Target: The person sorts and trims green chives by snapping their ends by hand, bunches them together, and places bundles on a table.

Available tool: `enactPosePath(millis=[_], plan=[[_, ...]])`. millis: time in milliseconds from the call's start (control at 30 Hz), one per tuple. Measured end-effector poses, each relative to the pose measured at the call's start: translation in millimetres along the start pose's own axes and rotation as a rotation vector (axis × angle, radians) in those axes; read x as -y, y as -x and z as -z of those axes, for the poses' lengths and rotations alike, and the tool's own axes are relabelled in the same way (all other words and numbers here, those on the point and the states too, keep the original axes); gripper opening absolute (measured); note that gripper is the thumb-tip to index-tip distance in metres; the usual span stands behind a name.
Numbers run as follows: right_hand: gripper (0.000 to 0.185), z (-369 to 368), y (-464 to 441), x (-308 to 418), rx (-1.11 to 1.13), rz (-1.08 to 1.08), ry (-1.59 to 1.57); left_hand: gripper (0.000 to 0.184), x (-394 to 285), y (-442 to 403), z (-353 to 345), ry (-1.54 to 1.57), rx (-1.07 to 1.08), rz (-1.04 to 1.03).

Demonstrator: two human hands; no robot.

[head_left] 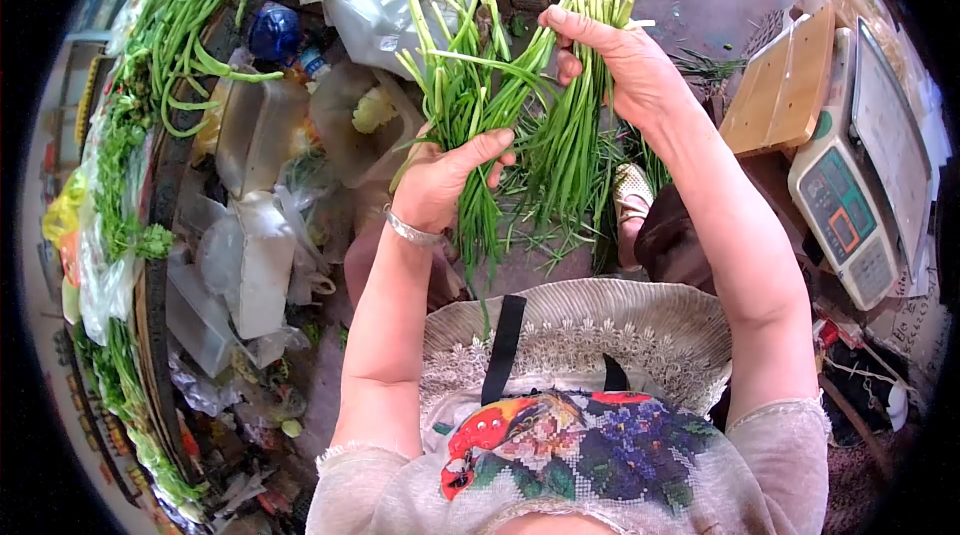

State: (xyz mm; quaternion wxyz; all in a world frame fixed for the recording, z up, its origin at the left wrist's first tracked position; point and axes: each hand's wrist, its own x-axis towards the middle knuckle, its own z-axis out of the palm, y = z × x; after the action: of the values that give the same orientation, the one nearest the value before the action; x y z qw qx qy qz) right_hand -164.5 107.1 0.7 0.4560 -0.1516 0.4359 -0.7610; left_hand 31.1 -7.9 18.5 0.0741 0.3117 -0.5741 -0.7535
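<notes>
My left hand (440, 180), with a bracelet on its wrist, is closed around the middle of a loose bunch of chives (465, 90). Their pale cut stems fan out upward and the leaves hang below my fingers. My right hand (620, 60) grips a second, tidier bunch of chives (570, 150) near its stem ends, and its long green leaves droop down. Some stems from the left bunch cross toward the right one between the hands. My right fingers are partly hidden behind the stems.
Long green beans (195, 25) and cilantro (115, 195) lie along a ledge on the left. Plastic containers (265, 255) and bags stand beneath it. A digital scale (845, 200) and a wooden board (785, 80) are on the right. Leaf scraps litter the ground near a shoe (632, 190).
</notes>
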Motion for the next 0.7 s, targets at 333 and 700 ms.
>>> enactPosePath(millis=[333, 700], plan=[[0.027, 43.1, -4.5, 26.0, -0.179, 0.194, -0.057, 0.025, -5.3, -1.2, 6.5, 0.029, -0.14, 0.011], [0.018, 120.7, -3.6, 70.6, -0.636, 0.525, -0.158, 0.019, -8.2, 0.0, 19.2, 0.05, -0.11, -0.063]])
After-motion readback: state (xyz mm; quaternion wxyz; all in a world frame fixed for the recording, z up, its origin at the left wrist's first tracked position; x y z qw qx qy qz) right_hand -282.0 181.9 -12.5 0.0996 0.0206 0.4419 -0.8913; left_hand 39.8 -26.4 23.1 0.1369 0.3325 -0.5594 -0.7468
